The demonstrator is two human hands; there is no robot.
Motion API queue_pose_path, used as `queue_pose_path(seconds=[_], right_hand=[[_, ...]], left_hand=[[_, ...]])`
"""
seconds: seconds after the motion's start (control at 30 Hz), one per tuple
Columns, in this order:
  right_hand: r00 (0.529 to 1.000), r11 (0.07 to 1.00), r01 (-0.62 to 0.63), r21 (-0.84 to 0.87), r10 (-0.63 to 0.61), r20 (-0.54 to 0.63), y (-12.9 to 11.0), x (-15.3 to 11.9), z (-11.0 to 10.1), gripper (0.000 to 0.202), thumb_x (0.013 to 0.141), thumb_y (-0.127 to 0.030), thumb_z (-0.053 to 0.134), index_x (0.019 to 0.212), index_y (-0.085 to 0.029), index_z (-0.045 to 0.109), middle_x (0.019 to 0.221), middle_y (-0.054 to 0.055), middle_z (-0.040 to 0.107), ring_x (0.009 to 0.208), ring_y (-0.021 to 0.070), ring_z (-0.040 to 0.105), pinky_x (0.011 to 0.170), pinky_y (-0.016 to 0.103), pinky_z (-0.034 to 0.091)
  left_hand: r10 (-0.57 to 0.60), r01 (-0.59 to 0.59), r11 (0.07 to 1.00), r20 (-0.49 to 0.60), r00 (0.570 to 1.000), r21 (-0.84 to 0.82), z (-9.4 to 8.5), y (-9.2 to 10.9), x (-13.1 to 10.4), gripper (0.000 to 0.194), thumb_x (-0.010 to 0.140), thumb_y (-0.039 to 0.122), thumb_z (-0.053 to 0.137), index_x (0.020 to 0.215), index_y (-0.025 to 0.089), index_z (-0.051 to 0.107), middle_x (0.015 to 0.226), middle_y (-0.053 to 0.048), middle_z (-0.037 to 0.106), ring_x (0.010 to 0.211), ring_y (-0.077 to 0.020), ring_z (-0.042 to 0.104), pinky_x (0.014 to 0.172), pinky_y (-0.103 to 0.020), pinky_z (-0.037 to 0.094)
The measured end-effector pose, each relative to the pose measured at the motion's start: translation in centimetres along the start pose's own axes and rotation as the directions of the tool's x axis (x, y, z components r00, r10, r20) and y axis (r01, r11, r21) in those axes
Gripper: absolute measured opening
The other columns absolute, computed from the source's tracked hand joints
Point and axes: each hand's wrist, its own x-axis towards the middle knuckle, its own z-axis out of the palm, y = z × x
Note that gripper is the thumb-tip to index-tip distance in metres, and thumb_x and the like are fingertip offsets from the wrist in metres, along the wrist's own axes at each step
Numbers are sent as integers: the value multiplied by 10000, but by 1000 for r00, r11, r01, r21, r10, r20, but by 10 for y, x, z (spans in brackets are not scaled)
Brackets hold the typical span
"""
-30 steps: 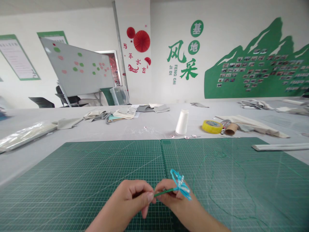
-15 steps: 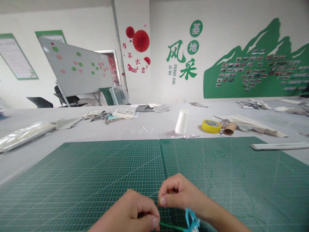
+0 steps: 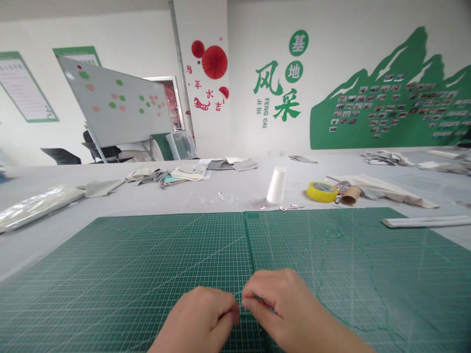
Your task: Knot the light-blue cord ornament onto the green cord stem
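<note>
Mats (image 3: 165, 260) dk green w/ fine wht grid, thread (image 3: 339, 235) brt green, cone (image 3: 276, 187) wht, tape roll (image 3: 321, 195) yel, cardbd tube (image 3: 351, 195) brn, tabletop (image 3: 110, 202) lt grey, wall fan (image 3: 214, 62) red.

The bare, curled left hand (image 3: 200, 314) is pinching. The bare, bent right hand (image 3: 285, 304) is pinching just beside its fingertips (image 3: 234, 314).

White thread cone (image 3: 276, 186) upright on table (image 3: 176, 198). Nearer than cone: two green cutting mats (image 3: 147, 264) edge to edge; over them left hand (image 3: 202, 316), right hand (image 3: 289, 304), just beside each other, fingers curled in. Can't tell what's held; sliver of blue (image 3: 272, 310) shows at right hand. Right of cone: yellow tape roll (image 3: 320, 191), cardboard core (image 3: 351, 195). Left and beyond: cloth scraps (image 3: 189, 171). Well behind, left: whiteboard (image 3: 125, 117).
</note>
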Motion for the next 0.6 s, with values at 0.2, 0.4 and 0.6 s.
queue_pose_path(seconds=[0.2, 0.4, 0.6], right_hand=[[990, 990, 96, -103, -105, -91, 0, -2, 3, 184, 854, -154, 523, 711, -182, 636, 654, -17, 646, 570, 110, 558, 536, 228, 322], [977, 958, 147, -246, -179, -112, 1, -5, 9, 240, 861, -150, 469, 672, -175, 615, 606, -4, 620, 521, 122, 531, 497, 257, 298], [959, 908, 196, -369, -256, -121, 2, -4, 17, 252, 830, -114, 451, 614, -180, 562, 538, -11, 570, 463, 122, 480, 451, 277, 237]], left_hand=[[-28, 23, 997, -72, 997, -68, -3, -4, 0, 285, 841, 189, 431, 588, 188, 561, 585, 36, 587, 581, -124, 539, 538, -220, 296], [-91, 70, 984, -126, 988, -161, -2, -12, 2, 310, 880, 252, 431, 595, 195, 538, 570, 38, 577, 570, -131, 534, 548, -230, 311], [-145, 111, 972, -158, 977, -206, -1, -16, 3, 302, 887, 266, 427, 612, 195, 532, 558, 45, 559, 561, -131, 517, 555, -230, 323]])
